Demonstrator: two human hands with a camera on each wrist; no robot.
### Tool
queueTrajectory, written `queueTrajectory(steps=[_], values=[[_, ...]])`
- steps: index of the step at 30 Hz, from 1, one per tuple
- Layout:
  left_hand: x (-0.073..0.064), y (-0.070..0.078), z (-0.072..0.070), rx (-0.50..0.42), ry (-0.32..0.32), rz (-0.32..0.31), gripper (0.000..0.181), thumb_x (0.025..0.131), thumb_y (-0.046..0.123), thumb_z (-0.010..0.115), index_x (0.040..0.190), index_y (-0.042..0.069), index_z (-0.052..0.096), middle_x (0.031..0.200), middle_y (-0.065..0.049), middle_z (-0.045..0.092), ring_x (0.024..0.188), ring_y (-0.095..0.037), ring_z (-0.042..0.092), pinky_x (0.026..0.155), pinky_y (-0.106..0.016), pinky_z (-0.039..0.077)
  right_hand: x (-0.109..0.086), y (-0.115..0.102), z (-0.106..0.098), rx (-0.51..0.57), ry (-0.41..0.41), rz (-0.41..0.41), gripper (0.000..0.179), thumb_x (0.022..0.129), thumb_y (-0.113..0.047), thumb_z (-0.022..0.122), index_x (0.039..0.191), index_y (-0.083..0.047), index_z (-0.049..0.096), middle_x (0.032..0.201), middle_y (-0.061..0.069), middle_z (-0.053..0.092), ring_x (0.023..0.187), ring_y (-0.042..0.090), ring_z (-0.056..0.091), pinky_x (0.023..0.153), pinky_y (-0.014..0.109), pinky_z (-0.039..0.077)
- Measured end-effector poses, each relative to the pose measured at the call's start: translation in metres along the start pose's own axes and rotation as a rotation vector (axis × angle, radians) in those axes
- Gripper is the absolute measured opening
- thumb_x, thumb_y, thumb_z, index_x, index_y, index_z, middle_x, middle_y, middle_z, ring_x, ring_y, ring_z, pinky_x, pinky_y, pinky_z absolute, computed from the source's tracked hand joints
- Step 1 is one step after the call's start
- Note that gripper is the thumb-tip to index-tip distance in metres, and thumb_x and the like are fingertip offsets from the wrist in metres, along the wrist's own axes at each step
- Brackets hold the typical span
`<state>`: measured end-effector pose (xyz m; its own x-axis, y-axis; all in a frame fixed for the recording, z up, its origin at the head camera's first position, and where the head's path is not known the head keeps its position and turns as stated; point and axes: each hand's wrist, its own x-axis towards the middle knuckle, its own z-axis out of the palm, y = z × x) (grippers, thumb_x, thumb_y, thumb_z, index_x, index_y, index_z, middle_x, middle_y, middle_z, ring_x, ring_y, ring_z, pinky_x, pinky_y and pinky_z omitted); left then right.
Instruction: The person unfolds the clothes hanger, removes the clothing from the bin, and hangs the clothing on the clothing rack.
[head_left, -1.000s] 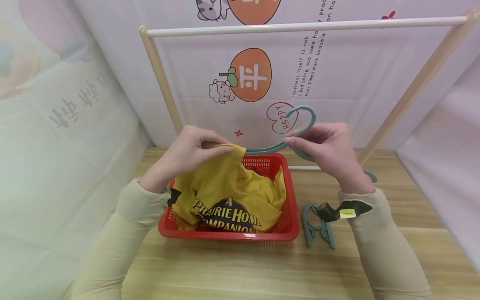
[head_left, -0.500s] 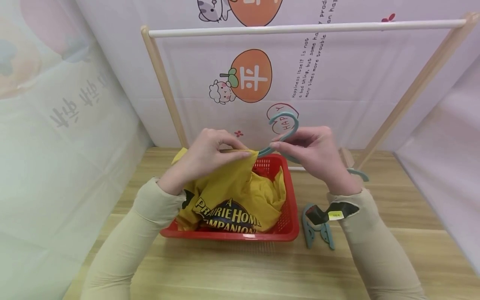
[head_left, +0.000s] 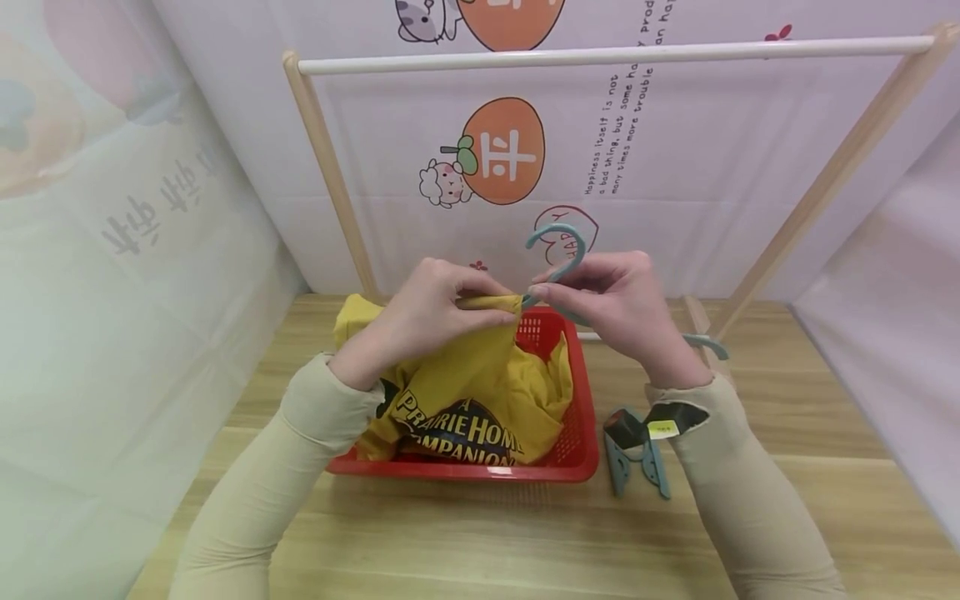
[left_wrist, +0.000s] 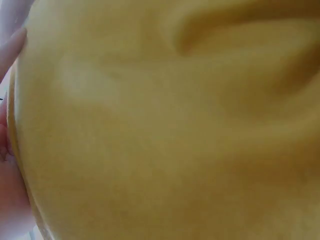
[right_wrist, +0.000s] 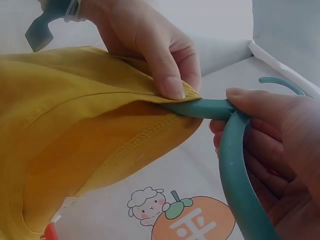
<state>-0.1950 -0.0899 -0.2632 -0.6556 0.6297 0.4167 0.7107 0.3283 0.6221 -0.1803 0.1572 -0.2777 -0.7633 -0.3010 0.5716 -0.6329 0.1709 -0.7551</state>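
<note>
A yellow T-shirt (head_left: 465, 392) with dark lettering hangs from my left hand (head_left: 441, 310), its lower part lying in the red basket (head_left: 587, 417). My left thumb and fingers pinch the shirt's neckline over one arm of a teal hanger (head_left: 576, 242). In the right wrist view that arm of the hanger (right_wrist: 200, 107) runs inside the collar, hidden by the cloth. My right hand (head_left: 611, 300) grips the hanger at the base of its hook, close to the left fingertips. Yellow cloth (left_wrist: 160, 130) fills most of the left wrist view.
A folded teal hanger (head_left: 637, 471) lies on the wooden table (head_left: 465, 542) right of the basket. Behind stands a rack with a white rail (head_left: 615, 55) and wooden posts (head_left: 330, 167). A printed white cloth (head_left: 420, 242) covers the back wall.
My left hand has moved right, drawing the shirt's neckline along the hanger arm toward the hook. My right hand and the hanger have shifted left, and the hook has turned slightly.
</note>
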Motion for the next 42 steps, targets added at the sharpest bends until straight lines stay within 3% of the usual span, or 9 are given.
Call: queueTrajectory(steps=[6, 12, 16, 21, 25, 29, 34, 39, 42], values=[[-0.001, 0.000, -0.006, 0.038, 0.014, -0.024, 0.011, 0.091, 0.020, 0.081, 0.098, 0.013, 0.080, 0.088, 0.012, 0.073, 0.080, -0.005, 0.068, 0.073, -0.027, 0.057, 0.003, -0.007, 0.000, 0.054, 0.077, 0.009, 0.022, 0.083, 0.003, 0.083, 0.105, -0.001, 0.079, 0.097, 0.010, 0.077, 0.081, 0.022, 0.074, 0.073, 0.029, 0.061], [-0.004, 0.002, -0.025, 0.079, 0.121, -0.066, 0.016, 0.091, 0.021, 0.081, 0.103, 0.010, 0.080, 0.093, 0.007, 0.075, 0.081, -0.007, 0.067, 0.076, -0.028, 0.057, -0.002, -0.019, -0.007, 0.182, 0.181, -0.030, 0.030, 0.081, 0.007, 0.083, 0.110, 0.004, 0.076, 0.105, 0.017, 0.075, 0.093, 0.026, 0.074, 0.081, 0.031, 0.059], [-0.006, 0.004, -0.037, 0.075, 0.177, -0.055, 0.016, 0.090, 0.021, 0.081, 0.102, 0.011, 0.081, 0.092, 0.007, 0.075, 0.081, -0.007, 0.067, 0.075, -0.028, 0.057, -0.009, -0.021, -0.012, 0.207, 0.160, -0.030, 0.030, 0.081, 0.008, 0.082, 0.110, 0.006, 0.075, 0.106, 0.018, 0.075, 0.092, 0.026, 0.074, 0.081, 0.031, 0.059], [-0.009, 0.007, -0.046, 0.047, 0.234, -0.038, 0.014, 0.089, 0.020, 0.082, 0.101, 0.012, 0.081, 0.091, 0.010, 0.075, 0.081, -0.007, 0.067, 0.075, -0.027, 0.056, -0.018, -0.011, -0.012, 0.094, 0.063, 0.063, 0.027, 0.084, 0.003, 0.082, 0.110, 0.001, 0.077, 0.108, 0.014, 0.075, 0.094, 0.026, 0.074, 0.081, 0.032, 0.059], [-0.011, 0.011, -0.049, 0.019, 0.243, -0.018, 0.014, 0.089, 0.019, 0.082, 0.101, 0.012, 0.081, 0.091, 0.011, 0.074, 0.083, -0.007, 0.067, 0.076, -0.028, 0.057, -0.021, 0.016, -0.005, 0.001, -0.001, 0.161, 0.026, 0.087, -0.009, 0.083, 0.111, -0.002, 0.078, 0.108, 0.008, 0.076, 0.095, 0.022, 0.074, 0.081, 0.032, 0.060], [-0.012, 0.017, -0.050, 0.014, 0.234, 0.011, 0.015, 0.089, 0.018, 0.082, 0.102, 0.012, 0.081, 0.091, 0.012, 0.074, 0.082, -0.007, 0.068, 0.075, -0.029, 0.058, -0.015, 0.046, 0.006, -0.073, -0.089, 0.295, 0.034, 0.090, -0.031, 0.081, 0.117, -0.010, 0.077, 0.112, 0.000, 0.075, 0.100, 0.015, 0.072, 0.085, 0.031, 0.059], [-0.014, 0.025, -0.048, 0.003, 0.213, 0.034, 0.016, 0.089, 0.017, 0.082, 0.103, 0.012, 0.081, 0.092, 0.012, 0.075, 0.082, -0.007, 0.068, 0.075, -0.029, 0.058, -0.001, 0.076, 0.021, -0.082, -0.247, 0.400, 0.047, 0.093, -0.046, 0.074, 0.128, -0.015, 0.072, 0.121, -0.002, 0.072, 0.111, 0.016, 0.067, 0.094, 0.040, 0.055], [-0.016, 0.029, -0.045, -0.029, 0.194, 0.056, 0.015, 0.089, 0.014, 0.082, 0.103, 0.011, 0.081, 0.093, 0.011, 0.075, 0.083, -0.008, 0.070, 0.076, -0.030, 0.059, 0.010, 0.094, 0.032, -0.049, -0.424, 0.401, 0.044, 0.097, -0.040, 0.070, 0.133, -0.015, 0.068, 0.125, -0.001, 0.070, 0.116, 0.018, 0.064, 0.098, 0.042, 0.052], [-0.017, 0.030, -0.044, -0.044, 0.188, 0.070, 0.014, 0.089, 0.012, 0.081, 0.103, 0.010, 0.081, 0.092, 0.011, 0.075, 0.083, -0.008, 0.070, 0.076, -0.031, 0.059, 0.011, 0.098, 0.034, -0.007, -0.516, 0.401, 0.038, 0.095, -0.031, 0.073, 0.129, -0.013, 0.070, 0.119, -0.001, 0.072, 0.111, 0.018, 0.066, 0.093, 0.039, 0.055]])
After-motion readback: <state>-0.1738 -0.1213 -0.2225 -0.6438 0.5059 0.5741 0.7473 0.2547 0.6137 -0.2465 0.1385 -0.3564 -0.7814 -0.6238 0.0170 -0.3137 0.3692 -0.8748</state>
